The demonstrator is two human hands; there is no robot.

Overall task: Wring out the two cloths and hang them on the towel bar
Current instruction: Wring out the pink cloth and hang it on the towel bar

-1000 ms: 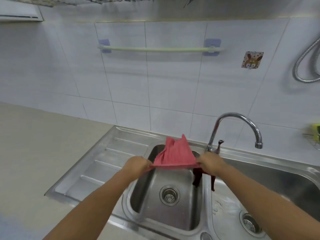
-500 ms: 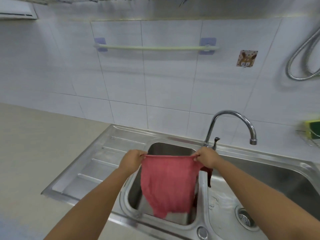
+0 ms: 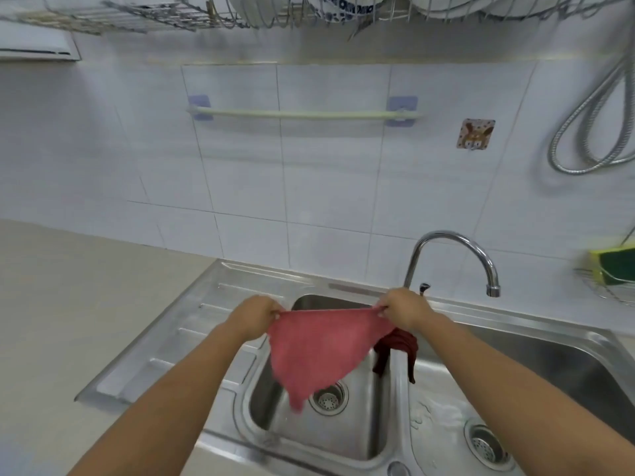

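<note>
A pink cloth (image 3: 319, 352) hangs spread out over the small sink basin (image 3: 330, 438). My left hand (image 3: 256, 316) pinches its left top corner and my right hand (image 3: 403, 309) pinches its right top corner. A dark red cloth (image 3: 398, 348) is draped over the divider between the two basins, just below my right hand. The pale green towel bar (image 3: 302, 114) is fixed to the tiled wall well above the hands, with nothing on it.
A chrome faucet (image 3: 457, 249) arches to the right behind my right hand. A larger basin (image 3: 549, 372) lies on the right, a drainboard (image 3: 178, 341) on the left. A dish rack (image 3: 309, 12) hangs overhead, and a sponge (image 3: 615, 266) sits in a wire holder far right.
The pink cloth, bunched and flipped up a second ago, has dropped open and now hangs spread between both hands. The view has tilted up, showing more wall and rack.
</note>
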